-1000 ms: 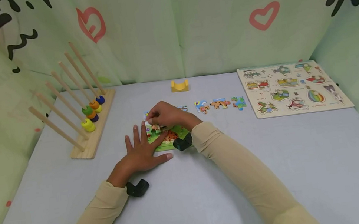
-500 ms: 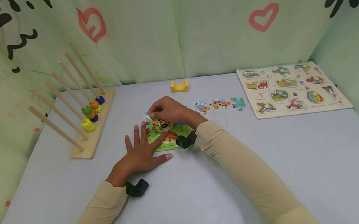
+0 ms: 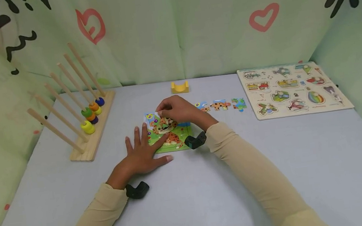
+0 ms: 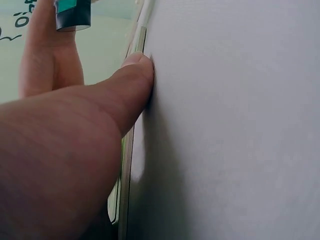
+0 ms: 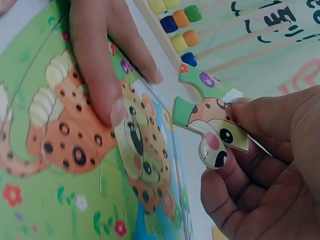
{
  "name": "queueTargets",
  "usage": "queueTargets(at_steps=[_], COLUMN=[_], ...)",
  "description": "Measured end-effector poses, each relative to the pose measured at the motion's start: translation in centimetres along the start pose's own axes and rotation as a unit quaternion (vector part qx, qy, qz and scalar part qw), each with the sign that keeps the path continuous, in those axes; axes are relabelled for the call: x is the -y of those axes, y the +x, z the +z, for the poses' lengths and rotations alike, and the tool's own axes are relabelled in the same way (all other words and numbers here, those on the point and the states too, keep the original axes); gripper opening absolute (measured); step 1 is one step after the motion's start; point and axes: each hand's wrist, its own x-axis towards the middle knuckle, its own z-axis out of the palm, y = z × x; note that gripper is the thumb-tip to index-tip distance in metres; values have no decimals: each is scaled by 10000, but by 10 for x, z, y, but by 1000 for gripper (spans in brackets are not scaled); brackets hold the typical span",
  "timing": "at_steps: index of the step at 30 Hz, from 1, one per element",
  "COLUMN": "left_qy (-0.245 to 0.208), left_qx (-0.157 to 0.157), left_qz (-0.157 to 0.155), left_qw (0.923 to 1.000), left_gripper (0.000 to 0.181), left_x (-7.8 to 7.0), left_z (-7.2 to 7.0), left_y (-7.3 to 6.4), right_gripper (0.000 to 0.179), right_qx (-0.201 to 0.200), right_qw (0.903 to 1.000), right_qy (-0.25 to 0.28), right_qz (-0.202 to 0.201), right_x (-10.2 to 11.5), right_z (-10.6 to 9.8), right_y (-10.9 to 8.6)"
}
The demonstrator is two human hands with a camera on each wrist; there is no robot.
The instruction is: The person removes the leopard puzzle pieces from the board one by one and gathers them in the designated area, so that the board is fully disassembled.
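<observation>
My right hand [image 3: 182, 111] pinches a jigsaw piece [image 5: 214, 134] printed with part of a leopard's face. In the right wrist view the piece is tilted and apart from the puzzle board [image 5: 107, 175]; in the head view the hand mostly hides it. The same board [image 3: 183, 133], showing a leopard on green grass, lies flat under that hand. My left hand [image 3: 142, 155] rests with spread fingers at the board's left and front side, its index finger over the picture. In the left wrist view, the left thumb [image 4: 132, 75] lies along the board's edge.
Right of the board lie loose jigsaw pieces [image 3: 220, 104] in a row. A wooden peg stand [image 3: 97, 138] with coloured beads is at the left. A yellow block [image 3: 179, 87] sits at the back, and a wooden picture board [image 3: 295, 91] at the right.
My right hand has moved back and to the right with the jigsaw piece, uncovering the board's upper left part. The left hand has stayed in place.
</observation>
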Motion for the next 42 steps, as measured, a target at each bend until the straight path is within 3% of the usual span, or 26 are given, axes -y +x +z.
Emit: queueTargets(at_steps=[10, 22, 33, 42], left_qy=[57, 127, 31, -26], left_qx=[-22, -72, -112, -162], left_qz=[-4, -40, 24, 40], left_qw=[10000, 9999, 9999, 9999], left_gripper=[79, 80, 79, 80], left_x=[0, 2, 1, 0], left_z=[1, 5, 5, 2], left_y=[-1, 0, -1, -1], right_gripper=[21, 20, 21, 20], right_qx=[-119, -121, 168, 102], right_qw=[9999, 9989, 9979, 9979], right_qy=[81, 100, 43, -22], right_qz=[12, 453, 622, 635], right_x=[-8, -30, -48, -67], right_z=[-17, -33, -51, -63], right_y=[-16, -32, -53, -72])
